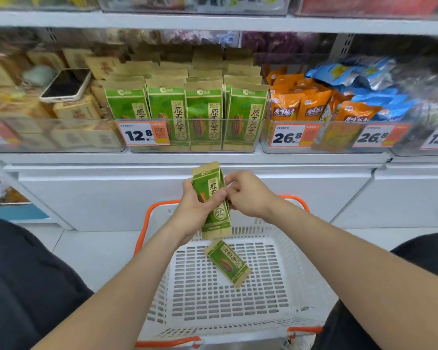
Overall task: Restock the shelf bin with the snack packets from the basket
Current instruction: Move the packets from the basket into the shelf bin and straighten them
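Note:
My left hand (196, 207) grips a green and tan snack packet (211, 184) upright above the white basket (283, 281); there may be more than one packet in the grip. My right hand (247, 194) pinches the packet's right edge with curled fingers. One more green packet (228, 262) lies flat and slanted on the basket floor. On the shelf ahead, the clear bin (240, 137) holds several rows of the same green packets standing upright behind a 12.8 price tag (142, 133).
The basket has orange handles (149, 213). A phone (66, 84) lies on tan boxes in the left bin. Orange packets (301, 104) and blue packets (369, 82) fill the bins to the right. White cabinet fronts stand below the shelf. My dark-clothed knees flank the basket.

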`<action>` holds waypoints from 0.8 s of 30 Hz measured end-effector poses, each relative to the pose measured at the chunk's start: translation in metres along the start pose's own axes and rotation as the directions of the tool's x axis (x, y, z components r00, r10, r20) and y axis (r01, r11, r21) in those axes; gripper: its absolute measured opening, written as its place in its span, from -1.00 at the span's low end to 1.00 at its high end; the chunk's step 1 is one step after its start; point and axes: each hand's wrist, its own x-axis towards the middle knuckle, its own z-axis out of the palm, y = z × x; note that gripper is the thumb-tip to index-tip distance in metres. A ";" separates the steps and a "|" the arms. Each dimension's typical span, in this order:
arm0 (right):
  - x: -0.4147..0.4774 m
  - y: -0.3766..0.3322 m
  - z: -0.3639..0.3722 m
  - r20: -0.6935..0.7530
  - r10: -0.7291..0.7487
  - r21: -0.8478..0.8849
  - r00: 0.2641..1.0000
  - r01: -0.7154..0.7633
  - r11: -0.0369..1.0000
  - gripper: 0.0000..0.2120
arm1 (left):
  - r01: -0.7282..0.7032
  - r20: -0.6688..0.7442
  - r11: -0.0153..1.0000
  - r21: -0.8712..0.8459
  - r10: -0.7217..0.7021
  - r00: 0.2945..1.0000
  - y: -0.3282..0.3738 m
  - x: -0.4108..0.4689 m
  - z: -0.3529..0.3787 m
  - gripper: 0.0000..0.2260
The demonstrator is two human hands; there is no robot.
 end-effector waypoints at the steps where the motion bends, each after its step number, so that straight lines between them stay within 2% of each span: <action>1: -0.001 -0.002 0.001 -0.057 -0.029 0.004 0.998 0.029 1.000 -0.83 | -0.023 -0.020 1.000 0.000 0.023 1.000 0.009 -0.001 0.001 -0.55; 3: -0.002 -0.009 -0.001 -0.127 -0.070 0.036 0.989 0.075 0.996 -0.87 | -0.059 -0.066 0.998 0.027 0.061 0.996 0.026 -0.004 0.004 -0.68; 5: 0.000 -0.018 -0.006 -0.169 -0.099 0.088 0.981 0.115 0.989 -0.91 | -0.123 -0.172 0.987 0.101 0.139 0.975 0.043 -0.005 0.007 -0.69; 7: 0.002 -0.033 -0.011 -0.224 -0.128 0.171 0.966 0.168 0.971 -0.81 | -0.229 -0.262 0.963 0.144 0.260 0.929 0.061 -0.003 0.009 -0.73; 9: 0.000 -0.050 -0.015 -0.279 -0.160 0.257 0.947 0.234 0.938 -0.62 | -0.330 -0.274 0.927 0.181 0.369 0.888 0.082 0.001 0.009 -0.77; 11: -0.003 -0.064 -0.020 -0.347 -0.185 0.307 0.920 0.298 0.904 -0.44 | -0.403 -0.244 0.883 0.241 0.457 0.855 0.105 0.005 0.008 -0.80; 12: -0.005 -0.069 -0.023 -0.384 -0.195 0.313 0.903 0.326 0.892 -0.44 | -0.431 -0.225 0.862 0.266 0.490 0.842 0.115 0.006 0.007 -0.81; 15: 0.000 -0.081 -0.035 -0.452 -0.196 0.328 0.870 0.366 0.871 -0.68 | -0.494 -0.156 0.806 0.327 0.561 0.813 0.140 0.009 0.004 -0.81; 18: 0.003 -0.096 -0.044 -0.511 -0.168 0.321 0.843 0.368 0.873 -0.69 | -0.528 -0.103 0.748 0.402 0.609 0.786 0.163 0.012 -0.003 -0.78; 21: 0.004 -0.112 -0.049 -0.523 -0.217 0.294 0.824 0.414 0.862 -0.76 | -0.536 -0.051 0.785 0.312 0.577 0.815 0.188 0.016 -0.016 -0.82; 24: 0.005 -0.125 -0.052 -0.517 -0.303 0.266 0.801 0.487 0.832 -0.56 | -0.522 0.053 0.795 0.309 0.534 0.844 0.208 0.019 -0.031 -0.81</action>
